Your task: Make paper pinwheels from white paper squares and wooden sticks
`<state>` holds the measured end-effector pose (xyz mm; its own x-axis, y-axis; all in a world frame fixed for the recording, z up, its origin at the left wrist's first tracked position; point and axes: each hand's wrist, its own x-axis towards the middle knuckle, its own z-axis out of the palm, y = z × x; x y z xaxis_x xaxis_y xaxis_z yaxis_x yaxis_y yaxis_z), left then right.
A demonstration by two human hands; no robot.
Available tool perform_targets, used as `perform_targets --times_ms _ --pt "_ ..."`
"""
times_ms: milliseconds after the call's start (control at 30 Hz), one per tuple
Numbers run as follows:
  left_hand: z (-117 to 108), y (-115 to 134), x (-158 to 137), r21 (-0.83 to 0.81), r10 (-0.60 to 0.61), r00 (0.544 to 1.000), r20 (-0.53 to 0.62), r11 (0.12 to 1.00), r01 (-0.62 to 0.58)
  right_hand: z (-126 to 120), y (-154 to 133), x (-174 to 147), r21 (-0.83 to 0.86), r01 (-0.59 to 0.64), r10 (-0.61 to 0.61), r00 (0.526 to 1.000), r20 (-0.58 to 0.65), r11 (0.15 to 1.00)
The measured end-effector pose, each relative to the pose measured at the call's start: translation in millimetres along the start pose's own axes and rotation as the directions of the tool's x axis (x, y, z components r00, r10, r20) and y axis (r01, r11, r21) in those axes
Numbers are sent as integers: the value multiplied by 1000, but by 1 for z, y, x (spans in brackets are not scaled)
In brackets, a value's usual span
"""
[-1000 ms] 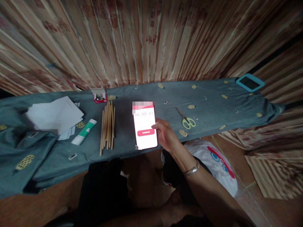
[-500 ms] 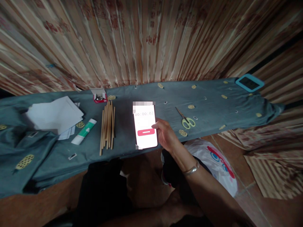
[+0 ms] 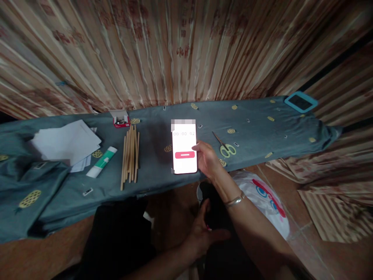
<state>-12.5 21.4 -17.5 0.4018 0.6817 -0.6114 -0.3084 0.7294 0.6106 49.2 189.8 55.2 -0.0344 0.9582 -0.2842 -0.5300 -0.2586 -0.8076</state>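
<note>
My right hand (image 3: 208, 158) is closed on a smartphone (image 3: 185, 165), with the thumb at the right side of its bright screen. A timer reading and a red button show on that screen. Below, my left hand (image 3: 201, 233) hovers over my dark-clothed lap, fingers and thumb apart, holding nothing. Left of the phone, a bundle of wooden sticks (image 3: 131, 155) lies on the grey-blue patterned cloth (image 3: 159, 171). Scissors with pale green handles (image 3: 226, 149) rest to the right of the phone, near my right hand.
White paper sheets (image 3: 65, 140) and a green-and-white tube (image 3: 101, 161) lie at left. An opened small red box (image 3: 121, 120) holds shiny bits. A blue-framed tablet-like board (image 3: 301, 102) sits far right. Curtains (image 3: 140, 58) hang behind; a white plastic bag (image 3: 262, 198) is on the floor.
The phone in my right hand has shifted slightly right and up. My left hand has risen from the lower edge into clearer view, its fingers apart.
</note>
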Motion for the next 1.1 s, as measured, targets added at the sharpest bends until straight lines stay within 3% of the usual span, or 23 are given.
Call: perform_targets --times_ms 200,400,567,667,800,900,1100 --pt "-19 35 -3 -55 227 972 -63 972 -230 -6 -1 6 8 18 -18 1000 -13 1000" --pt "-37 78 -24 -94 475 839 -266 853 -513 -4 0 10 27 15 -14 1000 -11 1000" --pt "-42 126 -19 -95 568 734 -373 764 -639 1 4 8 64 -7 7 1000 -1 998" --pt "-38 148 -2 -124 530 770 -354 790 -601 3 7 6 48 -6 6 1000 10 999" --pt "-31 162 17 -176 534 814 -228 799 -574 7 10 6 19 -2 2 1000 14 1000" --pt "-30 161 22 -197 552 821 -150 797 -571 7 13 8 -5 -10 10 1000 14 1000" --pt "-36 158 21 -194 561 820 -114 797 -572 6 16 8 -55 -12 12 1000 11 998"
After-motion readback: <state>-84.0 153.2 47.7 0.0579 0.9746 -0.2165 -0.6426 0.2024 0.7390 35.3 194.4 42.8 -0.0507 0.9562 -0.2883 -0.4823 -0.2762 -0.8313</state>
